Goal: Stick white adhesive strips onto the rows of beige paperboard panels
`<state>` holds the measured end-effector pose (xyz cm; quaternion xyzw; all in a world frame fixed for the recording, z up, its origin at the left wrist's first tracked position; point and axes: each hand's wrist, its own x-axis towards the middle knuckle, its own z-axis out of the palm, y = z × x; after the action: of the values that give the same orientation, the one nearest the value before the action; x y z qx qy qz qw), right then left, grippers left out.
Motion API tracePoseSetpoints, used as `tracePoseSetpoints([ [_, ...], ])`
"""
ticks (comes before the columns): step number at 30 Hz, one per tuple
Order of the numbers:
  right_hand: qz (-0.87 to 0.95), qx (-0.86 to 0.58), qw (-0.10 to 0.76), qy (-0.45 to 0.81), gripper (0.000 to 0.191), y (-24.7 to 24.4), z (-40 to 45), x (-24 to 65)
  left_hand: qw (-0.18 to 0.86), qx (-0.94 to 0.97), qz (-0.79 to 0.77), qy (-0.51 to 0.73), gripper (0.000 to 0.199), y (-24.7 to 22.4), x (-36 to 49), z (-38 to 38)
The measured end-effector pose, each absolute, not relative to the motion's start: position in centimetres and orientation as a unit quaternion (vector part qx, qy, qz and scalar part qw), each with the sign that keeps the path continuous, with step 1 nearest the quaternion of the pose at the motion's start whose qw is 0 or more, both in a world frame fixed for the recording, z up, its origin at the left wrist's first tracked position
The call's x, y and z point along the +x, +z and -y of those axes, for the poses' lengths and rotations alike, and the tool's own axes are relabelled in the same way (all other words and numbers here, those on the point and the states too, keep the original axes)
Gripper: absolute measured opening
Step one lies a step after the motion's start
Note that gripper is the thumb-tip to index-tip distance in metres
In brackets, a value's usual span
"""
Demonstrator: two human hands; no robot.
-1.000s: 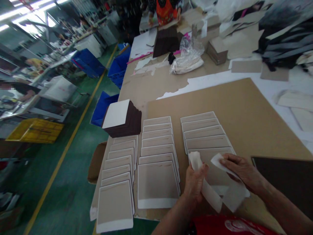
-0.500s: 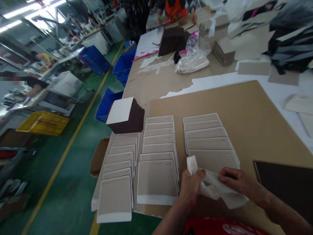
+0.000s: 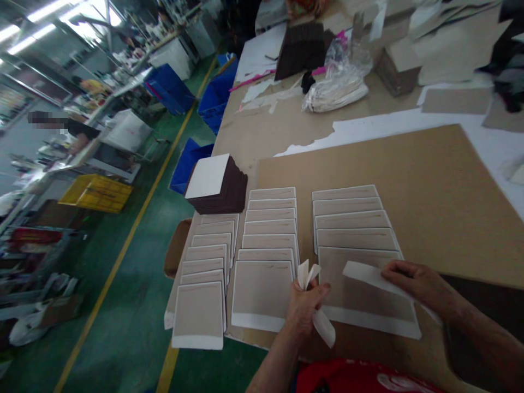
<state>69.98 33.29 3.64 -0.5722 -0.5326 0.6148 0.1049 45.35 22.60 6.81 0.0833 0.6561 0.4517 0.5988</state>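
Note:
Crumpled white strips (image 3: 324, 327) stick out above and below my left hand (image 3: 306, 305), which is closed round them. My right hand (image 3: 409, 275) pinches one end of a separate white strip (image 3: 362, 272), held over the front panel of the right column. That beige panel (image 3: 356, 295) has a white lower edge. Overlapping beige panels form a middle column (image 3: 264, 286) and a left column (image 3: 198, 311). A dark sheet (image 3: 478, 333) lies partly beneath my right forearm.
Behind the left column stands a dark stack with a white top (image 3: 208, 176). Farther back are a clear plastic bag (image 3: 339, 93), a dark pile (image 3: 301, 50) and a grey-beige stack (image 3: 397, 71). Blue bins (image 3: 215, 103) stand beside the table's left edge.
My hands have moved apart. The white material that was stretched between them is now apart, with some in each hand. The front right panel shows more fully, and the view has shifted.

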Motion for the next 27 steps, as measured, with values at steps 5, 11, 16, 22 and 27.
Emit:
tracePoseSetpoints([
  [5,0.598,-0.553,0.095,0.572,0.045,1.8,-34.9,68.5,0.551,0.285,-0.703,0.349,0.020,5.7,45.4,-22.3],
  [11,0.665,-0.512,0.054,0.542,0.038,0.5,-36.0,65.2,0.402,0.531,-0.734,0.134,0.039,4.3,47.2,-23.6],
  [16,0.683,-0.513,0.036,0.519,0.038,0.1,-36.8,64.5,0.357,0.585,-0.725,0.067,0.058,2.5,47.5,-24.6],
  [22,0.691,-0.513,0.025,0.509,0.037,-0.3,-37.3,64.3,0.348,0.594,-0.724,0.032,0.070,1.2,47.7,-25.1],
  [27,0.693,-0.517,0.020,0.502,0.036,-0.8,-37.4,64.3,0.341,0.594,-0.728,0.021,0.073,0.6,47.8,-25.4],
])
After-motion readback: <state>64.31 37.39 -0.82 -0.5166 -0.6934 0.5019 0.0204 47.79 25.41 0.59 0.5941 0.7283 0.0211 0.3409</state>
